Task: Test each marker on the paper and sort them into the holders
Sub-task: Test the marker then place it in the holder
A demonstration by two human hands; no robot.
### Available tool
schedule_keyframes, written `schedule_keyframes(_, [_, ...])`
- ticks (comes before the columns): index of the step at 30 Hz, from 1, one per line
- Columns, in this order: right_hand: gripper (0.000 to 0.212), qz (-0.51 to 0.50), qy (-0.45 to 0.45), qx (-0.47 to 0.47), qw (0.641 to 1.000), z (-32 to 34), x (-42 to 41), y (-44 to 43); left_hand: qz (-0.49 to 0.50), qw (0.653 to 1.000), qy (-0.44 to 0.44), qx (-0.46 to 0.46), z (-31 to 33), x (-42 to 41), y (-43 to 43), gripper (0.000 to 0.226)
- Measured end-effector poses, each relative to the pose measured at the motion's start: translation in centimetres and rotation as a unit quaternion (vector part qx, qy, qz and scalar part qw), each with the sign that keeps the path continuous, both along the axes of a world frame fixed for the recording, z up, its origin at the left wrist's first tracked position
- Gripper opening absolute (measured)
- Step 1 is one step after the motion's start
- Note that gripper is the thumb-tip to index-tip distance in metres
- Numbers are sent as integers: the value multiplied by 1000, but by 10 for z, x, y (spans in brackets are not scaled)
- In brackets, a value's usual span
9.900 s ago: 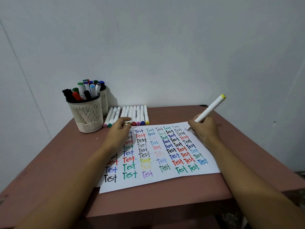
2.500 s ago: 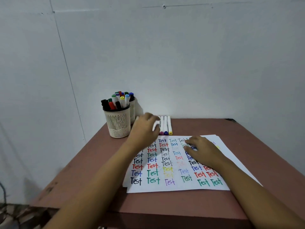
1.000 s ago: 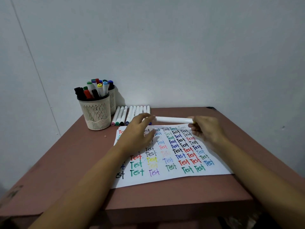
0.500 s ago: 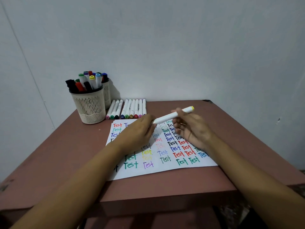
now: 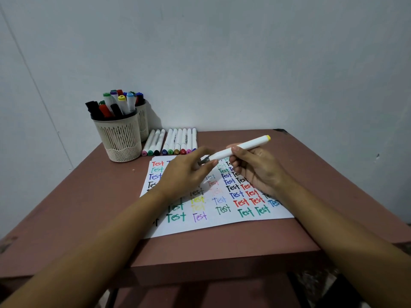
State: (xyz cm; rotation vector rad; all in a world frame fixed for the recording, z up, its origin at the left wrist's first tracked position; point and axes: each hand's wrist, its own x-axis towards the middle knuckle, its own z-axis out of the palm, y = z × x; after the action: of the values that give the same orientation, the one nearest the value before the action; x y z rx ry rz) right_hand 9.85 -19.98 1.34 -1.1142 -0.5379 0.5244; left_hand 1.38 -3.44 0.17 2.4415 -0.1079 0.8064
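A white marker (image 5: 244,146) with a yellow end cap slants over the paper (image 5: 222,225), yellow end up and to the right. My right hand (image 5: 255,170) grips its barrel. My left hand (image 5: 184,174) pinches the cap at the marker's lower end, and a grey neck shows between that cap and the barrel. The paper is covered with rows of the word "Test" in many colours. Two cream mesh holders stand at the back left: the front holder (image 5: 120,138) and, behind it, the back holder (image 5: 143,123), both full of markers.
A row of several white markers (image 5: 175,141) lies by the wall between the holders and the paper, coloured ends toward me. The reddish-brown table (image 5: 89,207) stands in a corner, with the grey wall behind and on the left.
The marker, level between both hands a second ago, now tilts with its yellow end up. The cap in my left hand has slid off the lower end, baring a grey neck.
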Motion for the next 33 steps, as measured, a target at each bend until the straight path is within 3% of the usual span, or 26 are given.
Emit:
schedule_keyframes(6, [15,-73,51,29,996,2,6,-1,19,997,45,-64,5,-1,2,46])
schedule_keyframes(11, [21,-115,133,111,978,1,25,-16,77,984,30,-161,7,0,9,22])
schedule_keyframes(14, [10,-182,87,62,977,1,33,-22,109,967,38,-226,7,5,17,26])
schedule_keyframes(16, [20,-252,31,-10,967,-2,38,-27,123,963,47,-236,5,7,20,33])
schedule_keyframes(21, [14,-389,-105,-213,890,-10,42,-33,130,964,62,-223,2,9,27,38])
schedule_keyframes(27, [17,-402,-125,-242,874,-13,39,-32,137,961,70,-231,-4,12,33,37])
schedule_keyframes(33, [17,-378,-129,-237,886,-14,36,-32,146,964,93,-200,-5,14,33,25])
